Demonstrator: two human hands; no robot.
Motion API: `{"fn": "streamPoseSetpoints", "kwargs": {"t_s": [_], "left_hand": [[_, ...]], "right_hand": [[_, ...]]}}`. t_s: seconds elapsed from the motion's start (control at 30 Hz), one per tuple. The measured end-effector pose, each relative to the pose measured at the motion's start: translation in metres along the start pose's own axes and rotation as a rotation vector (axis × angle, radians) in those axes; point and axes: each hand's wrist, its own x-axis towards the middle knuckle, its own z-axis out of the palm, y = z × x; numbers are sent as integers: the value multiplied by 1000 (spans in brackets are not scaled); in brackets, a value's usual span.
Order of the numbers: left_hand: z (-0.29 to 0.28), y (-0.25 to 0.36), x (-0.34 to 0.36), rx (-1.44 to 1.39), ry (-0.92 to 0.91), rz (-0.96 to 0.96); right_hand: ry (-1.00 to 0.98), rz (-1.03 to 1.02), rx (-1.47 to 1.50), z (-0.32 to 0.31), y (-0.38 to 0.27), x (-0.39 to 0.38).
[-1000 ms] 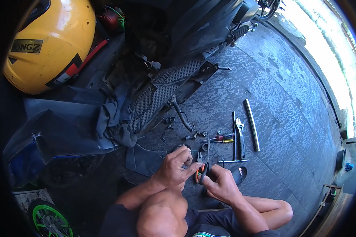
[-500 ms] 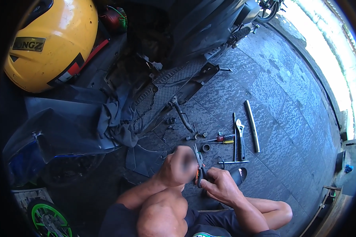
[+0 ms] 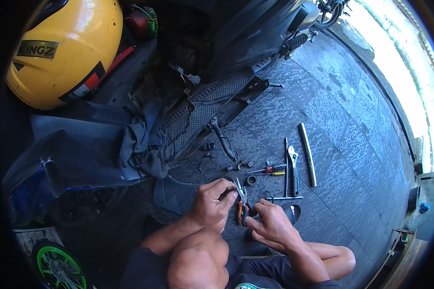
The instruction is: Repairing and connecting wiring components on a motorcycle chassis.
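My right hand (image 3: pixel 273 222) grips the handles of a pair of pliers (image 3: pixel 242 192) with orange-and-black grips, its jaws pointing up and away from me. Close by the jaws, my left hand (image 3: pixel 214 201) is closed, thumb and fingers pinched together. Whatever small piece it holds is too hidden to name. Just beyond the pliers, a metal ring (image 3: pixel 251 180) lies on the dark tiled floor. Two screwdrivers (image 3: pixel 273 169) rest beside it, next to an adjustable wrench (image 3: pixel 293 166) and a long T-handle wrench (image 3: pixel 286 159).
A metal tube (image 3: pixel 308 154) lies right of the tools. Ahead stands a partly stripped motorcycle (image 3: pixel 212 96) with its side stand (image 3: pixel 222 139) down. A yellow helmet (image 3: pixel 72 53) sits far left, a green-rimmed wheel (image 3: pixel 60 267) near left. Dark panels and cloth (image 3: pixel 140 149) lie left of the motorcycle.
The left hand, blurred before, has turned and now shows clearly, with its fingers pinched beside the jaws. The right hand keeps its grip on the pliers, nearly in the same place.
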Motion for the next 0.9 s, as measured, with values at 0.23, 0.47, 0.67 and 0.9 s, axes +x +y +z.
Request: {"fn": "streamPoseSetpoints", "kwargs": {"t_s": [0.23,0.47,0.67,0.9], "left_hand": [[1,-6,1,-45,-57,62],[3,-4,0,-93,-53,47],[3,-8,-2,-130,25,-51],[0,-2,1,-108,-51,12]], "right_hand": [[58,-64,-173,5,5,-4],[32,-64,-80,3,6,-6],[17,-35,-31,1,5,-1],[81,-89,-75,3,6,0]]}}
